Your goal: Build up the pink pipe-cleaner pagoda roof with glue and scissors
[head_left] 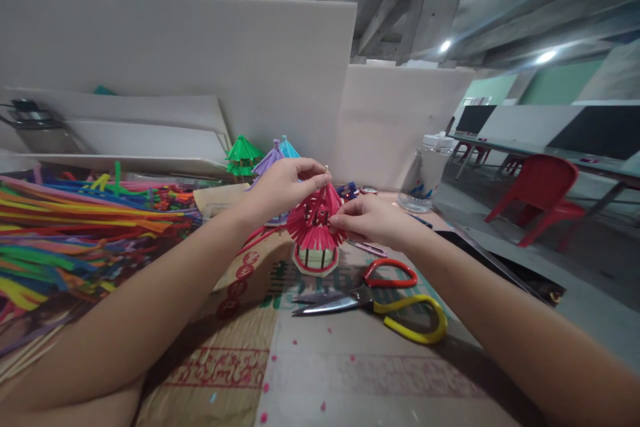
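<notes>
A small pinkish-red model pavilion [320, 233] with a tiered roof of folded strips stands upright on a pale many-sided base, dark posts showing under its lower roof. My left hand [295, 180] is closed at the roof's peak, thumb and forefinger pinching near the thin stick that pokes out of the top. From the right side, my right hand [367, 219] pinches the edge of the roof strips. Just in front lie scissors [367, 297] with one red and one yellow handle, blades pointing left and slightly apart.
Many coloured strips [90, 227] are heaped at the left. Behind my left hand stand a green model pavilion [243, 155], a purple one [270, 159] and a blue one [289, 148]. A clear plastic container [424, 173] is at the back right, before white panels [410, 120].
</notes>
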The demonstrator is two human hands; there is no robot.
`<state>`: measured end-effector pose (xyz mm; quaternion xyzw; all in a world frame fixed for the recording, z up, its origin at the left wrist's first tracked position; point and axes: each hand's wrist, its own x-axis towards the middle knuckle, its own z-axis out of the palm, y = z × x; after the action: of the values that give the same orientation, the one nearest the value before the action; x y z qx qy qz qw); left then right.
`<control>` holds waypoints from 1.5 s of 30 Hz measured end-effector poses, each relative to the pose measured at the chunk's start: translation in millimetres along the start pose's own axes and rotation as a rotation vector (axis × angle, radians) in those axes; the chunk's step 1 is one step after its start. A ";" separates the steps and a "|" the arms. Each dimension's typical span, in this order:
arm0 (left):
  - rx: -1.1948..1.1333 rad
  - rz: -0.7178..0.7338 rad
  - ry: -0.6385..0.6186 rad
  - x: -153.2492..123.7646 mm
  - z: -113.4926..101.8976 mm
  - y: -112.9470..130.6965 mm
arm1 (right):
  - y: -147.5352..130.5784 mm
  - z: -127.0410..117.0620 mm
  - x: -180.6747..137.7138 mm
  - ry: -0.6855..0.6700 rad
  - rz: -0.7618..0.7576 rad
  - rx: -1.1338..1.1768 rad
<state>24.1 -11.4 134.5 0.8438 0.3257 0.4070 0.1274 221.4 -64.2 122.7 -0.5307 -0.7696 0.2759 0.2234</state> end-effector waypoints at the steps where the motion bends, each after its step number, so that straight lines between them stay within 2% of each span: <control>1: -0.003 0.000 -0.003 0.0 0.0 -0.2 | -0.3 -0.9 -0.3 0.001 0.000 -0.021; 5: 0.010 0.009 0.007 0.3 0.5 -0.1 | -2.8 -5.5 -3.2 0.007 -0.018 -0.137; 11: -0.001 0.010 0.000 0.2 1.1 -0.7 | -10.7 -3.1 -15.8 0.415 -0.206 -0.422; 15: -0.020 0.014 0.004 0.3 1.0 -1.0 | -13.8 12.2 -21.6 0.461 -0.270 -0.724; 19: -0.015 0.016 0.006 1.1 1.5 -0.4 | -12.8 22.2 -19.6 0.447 -0.275 -0.867; 23: -0.027 0.026 0.007 1.7 2.8 -1.0 | -13.6 19.8 -17.8 0.432 -0.249 -0.862; 28: -0.007 0.034 0.015 1.3 2.9 -1.2 | -13.3 17.7 -17.6 0.500 -0.262 -0.819; 31: 0.002 0.044 0.020 0.7 2.7 0.6 | -12.2 18.0 -17.4 0.476 -0.279 -0.790; 38: 0.045 0.110 0.045 -2.7 3.0 7.3 | -14.3 11.5 -17.0 0.459 -0.219 -0.600; 45: 0.082 0.133 0.062 -4.8 2.7 10.9 | -12.0 17.3 -15.4 0.522 -0.312 -0.724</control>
<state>28.9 -22.7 135.1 0.8551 0.2891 0.4269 0.0552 207.3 -85.3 116.9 -0.5043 -0.8048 -0.1898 0.2489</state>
